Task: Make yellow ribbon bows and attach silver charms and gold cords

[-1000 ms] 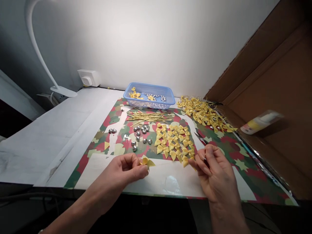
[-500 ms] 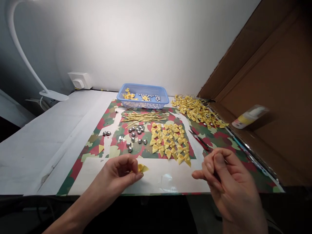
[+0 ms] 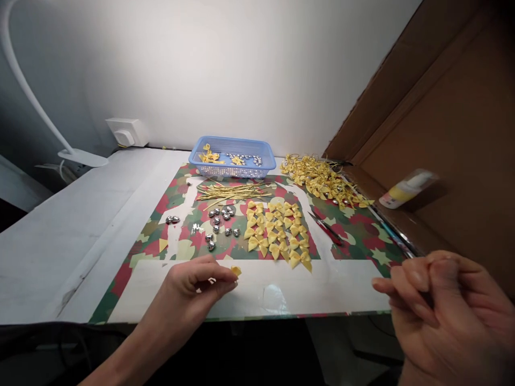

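Observation:
Near the front edge of the table, my left hand pinches a small yellow bow between thumb and fingertips. My right hand is at the lower right with its fingers pressed together; what they hold, if anything, is too small to make out. Yellow bows lie in three columns on the camouflage-patterned sheet. Left of them are several silver bells. Behind the bells lies a bundle of gold cords.
A blue basket with bows and bells stands by the wall. Right of it are a heap of corded bows, red-handled scissors and a bottle by the cardboard. A white lamp stands at the left.
My right hand has moved right, away from my left hand, with its fingers still together. My left hand keeps its pinch on the bow, and less of the bow shows. The view has shifted slightly.

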Tool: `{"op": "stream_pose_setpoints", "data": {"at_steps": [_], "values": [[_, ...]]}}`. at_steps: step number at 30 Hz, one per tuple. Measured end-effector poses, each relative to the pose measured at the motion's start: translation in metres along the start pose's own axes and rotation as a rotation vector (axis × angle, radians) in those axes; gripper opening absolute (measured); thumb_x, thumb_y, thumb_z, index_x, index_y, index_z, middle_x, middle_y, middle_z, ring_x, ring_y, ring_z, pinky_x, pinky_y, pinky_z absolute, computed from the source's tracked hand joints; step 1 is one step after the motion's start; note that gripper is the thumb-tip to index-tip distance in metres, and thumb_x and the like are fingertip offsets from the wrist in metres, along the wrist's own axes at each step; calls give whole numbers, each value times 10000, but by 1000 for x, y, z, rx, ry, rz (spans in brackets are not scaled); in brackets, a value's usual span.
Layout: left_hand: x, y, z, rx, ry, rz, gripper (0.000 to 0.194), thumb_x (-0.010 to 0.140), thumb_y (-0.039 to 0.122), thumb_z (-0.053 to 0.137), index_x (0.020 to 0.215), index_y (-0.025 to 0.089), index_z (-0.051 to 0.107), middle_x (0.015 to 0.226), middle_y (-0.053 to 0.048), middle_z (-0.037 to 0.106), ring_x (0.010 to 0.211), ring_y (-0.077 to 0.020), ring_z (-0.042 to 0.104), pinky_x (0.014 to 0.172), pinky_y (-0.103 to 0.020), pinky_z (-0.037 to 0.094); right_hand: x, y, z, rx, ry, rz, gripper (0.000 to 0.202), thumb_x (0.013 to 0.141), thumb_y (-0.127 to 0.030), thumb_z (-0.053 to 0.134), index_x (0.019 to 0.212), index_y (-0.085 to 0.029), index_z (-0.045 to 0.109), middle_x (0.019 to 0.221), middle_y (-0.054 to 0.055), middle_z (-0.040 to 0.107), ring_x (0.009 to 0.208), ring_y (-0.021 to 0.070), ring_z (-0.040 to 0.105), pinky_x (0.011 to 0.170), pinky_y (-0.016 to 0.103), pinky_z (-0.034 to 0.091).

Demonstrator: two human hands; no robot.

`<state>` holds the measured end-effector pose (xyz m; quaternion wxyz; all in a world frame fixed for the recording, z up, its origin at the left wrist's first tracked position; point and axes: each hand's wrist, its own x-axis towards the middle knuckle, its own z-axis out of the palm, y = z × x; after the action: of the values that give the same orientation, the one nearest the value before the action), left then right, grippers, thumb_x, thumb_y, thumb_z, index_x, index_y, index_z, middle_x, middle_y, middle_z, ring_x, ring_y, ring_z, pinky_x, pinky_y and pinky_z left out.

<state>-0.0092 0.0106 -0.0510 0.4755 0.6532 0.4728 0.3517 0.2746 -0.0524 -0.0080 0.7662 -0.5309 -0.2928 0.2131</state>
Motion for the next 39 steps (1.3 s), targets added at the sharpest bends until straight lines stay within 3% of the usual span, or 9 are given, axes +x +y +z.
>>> {"op": "stream_pose_setpoints", "data": {"at_steps": [4,7,10,15,22,27,30,32,39], "values": [[1,2,3,8,-12,-5,131,873,258,708,783,250,802,797,-21,755,753,-200,665,647,-286,482,13,15,-6,-138,-55,-39,194,869,-348,723,926,-245,569,549,-121,417,408,60,311,553,223,607],[3,6,6,-65,-75,-55,91,866,253,723,812,244,795,843,-25,776,816,-211,697,715,-288,531,34,42,-19,-810,-264,-128,265,969,-457,485,1147,-265,529,708,-55,594,470,119,493,568,319,575],[2,12,11,-143,-114,-58,69,844,225,743,869,241,805,932,-37,788,861,-213,709,768,-290,560,56,63,-25,-1125,-315,-191,233,885,-406,530,947,-220,656,896,86,690,762,264,651,685,410,518],[-4,22,19,-279,-105,-159,85,806,211,794,882,246,811,784,2,742,707,-147,639,637,-221,518,78,79,-8,-1318,-336,-291,295,909,-402,518,1014,-195,701,1065,155,693,1003,352,603,823,453,444],[-9,29,18,-353,-80,-243,66,774,226,834,834,245,814,809,2,738,709,-137,623,613,-197,497,91,100,-3,-1358,-386,-293,215,886,-304,571,975,-179,721,935,144,701,836,307,631,688,391,452],[-7,25,18,-316,-25,-266,83,745,248,855,823,241,827,794,0,749,682,-138,620,608,-208,498,48,68,-3,-1178,-346,-407,280,968,-330,441,1065,-188,662,1094,146,651,895,260,662,792,377,531],[-6,21,19,-338,7,-311,135,724,293,877,836,230,837,704,10,731,633,-125,597,571,-199,476,-7,42,3,-800,-639,-175,219,1057,-365,417,1131,-249,587,788,8,659,541,141,595,550,237,522],[-6,17,19,-345,34,-334,175,704,316,896,843,225,842,663,19,721,617,-120,597,565,-193,472,-39,33,8,-654,-806,-95,245,1088,-327,368,1227,-276,562,792,-6,676,592,138,648,539,206,520],[-5,9,17,-436,37,-362,212,695,296,918,879,223,840,769,4,808,723,-153,710,668,-201,561,-70,52,18,-685,-912,-313,302,1083,-303,426,1279,-237,647,902,44,644,797,188,661,684,277,540]]}}
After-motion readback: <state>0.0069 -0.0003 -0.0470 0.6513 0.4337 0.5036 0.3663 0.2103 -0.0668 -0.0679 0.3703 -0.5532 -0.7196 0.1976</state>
